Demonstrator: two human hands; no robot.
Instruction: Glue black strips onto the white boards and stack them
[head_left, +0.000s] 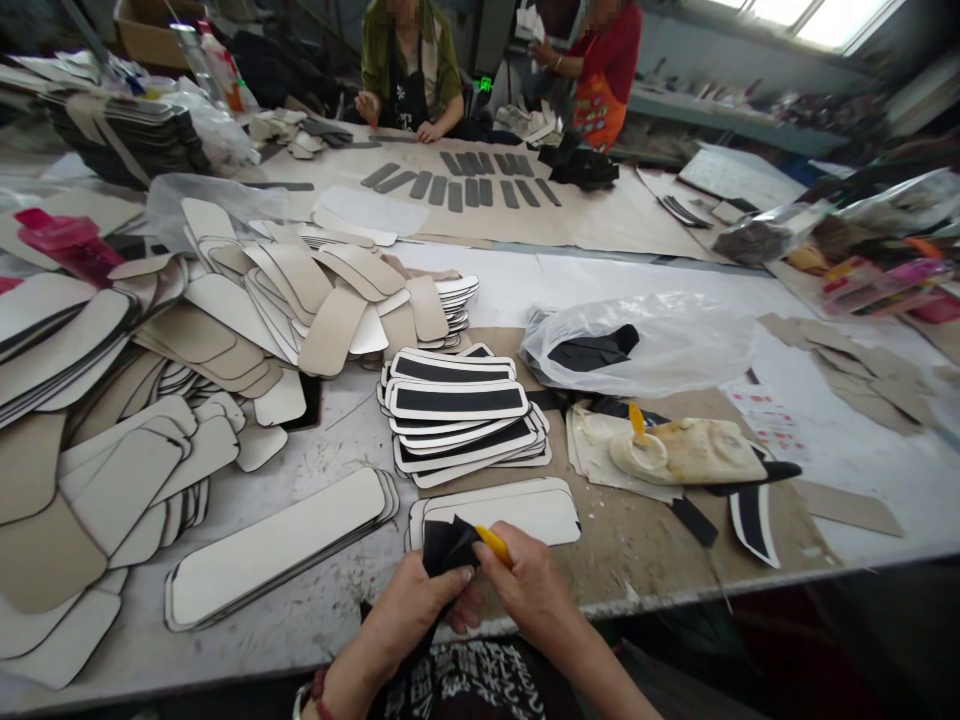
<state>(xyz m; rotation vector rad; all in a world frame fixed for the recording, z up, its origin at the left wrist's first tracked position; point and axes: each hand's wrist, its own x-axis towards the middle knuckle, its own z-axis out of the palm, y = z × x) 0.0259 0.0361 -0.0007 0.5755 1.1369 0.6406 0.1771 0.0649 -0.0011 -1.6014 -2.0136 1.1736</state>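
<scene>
My left hand point(411, 600) is closed around a small bundle of black strips point(444, 545) at the table's front edge. In my right hand point(534, 585) is a yellow-handled tool point(493, 543); its working end is hidden. The right fingertips touch the black strips. Just beyond both hands lies a short stack of long white panels point(517, 510). Behind that is a pile of white panels with black strips on them point(459, 400). A stained white plastic bottle point(712, 450) lies on its side to the right, a yellow stick point(637, 420) standing in its opening.
Large heaps of beige and white panels point(225, 320) cover the left side. Another white stack point(277, 550) lies front left. A clear plastic bag point(675, 340) holds black pieces. One curved black-and-white panel point(754, 525) lies front right. Two people point(412, 70) are across the table.
</scene>
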